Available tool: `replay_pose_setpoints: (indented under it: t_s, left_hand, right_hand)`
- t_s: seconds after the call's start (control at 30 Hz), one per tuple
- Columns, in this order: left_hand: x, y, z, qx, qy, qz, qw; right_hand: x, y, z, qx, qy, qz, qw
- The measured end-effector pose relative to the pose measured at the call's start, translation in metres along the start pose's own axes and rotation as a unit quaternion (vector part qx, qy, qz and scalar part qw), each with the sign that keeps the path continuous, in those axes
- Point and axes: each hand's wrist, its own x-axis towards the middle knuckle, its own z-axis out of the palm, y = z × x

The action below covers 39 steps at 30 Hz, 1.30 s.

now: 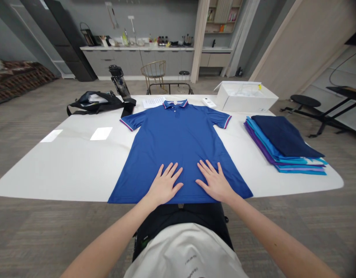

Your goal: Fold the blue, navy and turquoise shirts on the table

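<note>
Glossy white table (65, 166) — flat, smooth blue polo shirt (178, 141), stripe-edged collar (183, 103).

A white bench (65, 170) with rounded corners stands on a streaked grey-brown floor (36, 231); two bright patches of light (101, 133) fall on its left part. Beyond it, grey cabinets (178, 63) under a pale counter (131, 48) line a grey wall (166, 19), with a dark fridge (70, 42) at their left. A gold wire chair (154, 71) and a black stool (184, 73) stand in front. Right of a pale pillar (199, 42) are wall shelves (220, 32), then a pale wood panel (308, 46). Far left, a patterned cover (18, 79) drapes low furniture.
</note>
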Motion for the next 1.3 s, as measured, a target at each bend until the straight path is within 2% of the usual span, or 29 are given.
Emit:
replay_pose_setpoints:
  t_s: [0.13,0.27,0.57,0.67,0.77,0.9,1.0,1.07,1.2,1.3]
  left_hand:
    - [-0.007,0.003,0.003,0.0,0.01,-0.004,1.0]
    - [-0.011,0.006,0.003,0.001,0.014,-0.007,1.0]
    - [-0.025,0.02,0.001,0.001,0.021,-0.016,1.0]
    - [-0.033,0.028,0.0,0.0,0.03,-0.018,0.999]
    - [-0.036,0.03,-0.01,-0.01,0.029,-0.022,0.999]
    - [-0.02,0.016,-0.025,-0.021,0.022,-0.038,0.999]
    - [-0.002,0.003,-0.026,-0.005,0.025,-0.043,0.999]
    - [0.003,0.002,-0.021,-0.003,0.015,-0.041,0.999]
    - [-0.006,0.012,-0.011,-0.021,-0.029,-0.043,0.998]
    - [-0.01,0.016,-0.015,-0.048,-0.071,-0.046,0.995]
  right_hand:
    - [-0.017,0.01,0.005,-0.018,-0.001,0.11,0.994]
    - [-0.034,0.004,0.006,-0.043,-0.009,0.192,0.98]
    - [-0.066,-0.018,-0.003,-0.044,-0.068,0.218,0.973]
    - [-0.073,-0.02,-0.017,-0.053,-0.08,0.197,0.976]
    - [-0.071,-0.016,-0.032,-0.049,-0.069,0.152,0.985]
    - [-0.039,-0.005,-0.043,-0.007,-0.037,0.086,0.996]
    - [-0.007,-0.001,-0.036,0.044,0.005,0.039,0.998]
    - [0.005,-0.003,-0.025,0.043,0.025,0.017,0.999]
    - [-0.006,-0.018,-0.006,0.01,0.029,-0.011,0.999]
    - [-0.02,-0.025,-0.007,0.044,0.001,-0.021,0.999]
